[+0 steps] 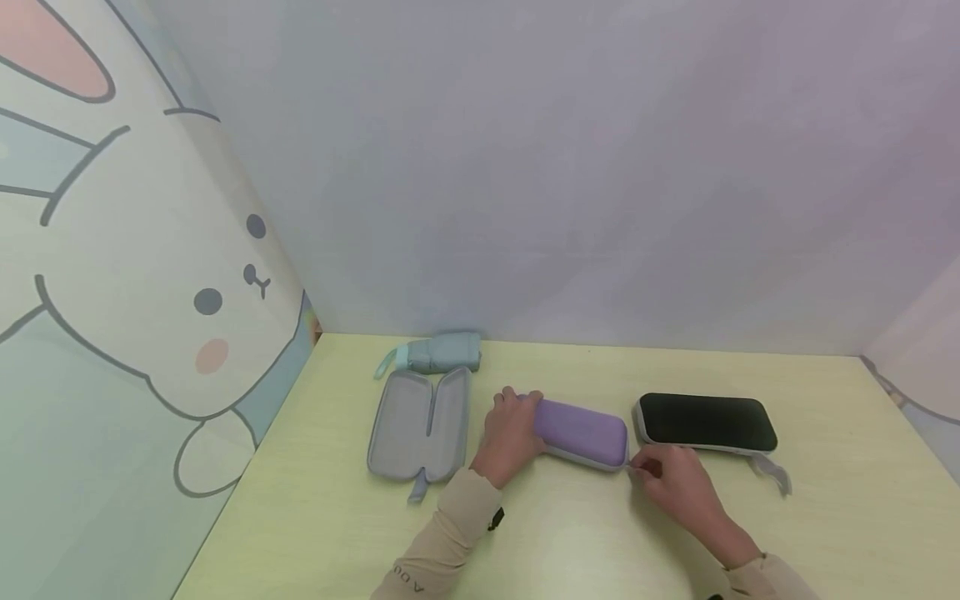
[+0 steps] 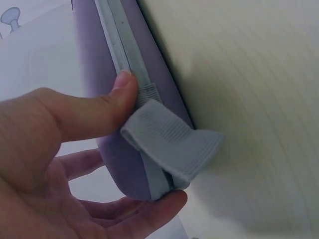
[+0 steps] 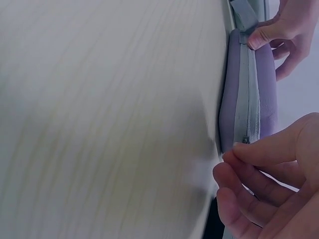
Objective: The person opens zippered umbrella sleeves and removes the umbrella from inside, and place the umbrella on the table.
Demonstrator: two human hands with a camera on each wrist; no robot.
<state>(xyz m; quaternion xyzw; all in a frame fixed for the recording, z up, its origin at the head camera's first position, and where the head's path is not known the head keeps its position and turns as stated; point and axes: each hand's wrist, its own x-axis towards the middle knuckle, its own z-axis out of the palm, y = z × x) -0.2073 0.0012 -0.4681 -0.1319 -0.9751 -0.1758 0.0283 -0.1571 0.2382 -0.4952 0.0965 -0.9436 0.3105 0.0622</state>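
A purple zip case with a grey zipper band lies on the table between both hands. My left hand grips its left end. In the left wrist view the thumb presses the band beside a folded grey fabric strap, with fingers around the far side and end. At the case's right end, my right hand pinches the small zipper pull between thumb and forefinger; the fingertips mostly hide it. The zipper slider shows just beyond them. Along the visible side the zipper teeth look closed.
Left of the purple case lies a grey, slotted case-like piece with a short strap. Behind it is a folded light-blue umbrella. To the right sits a black-topped case with a grey strap. A wall stands behind the table.
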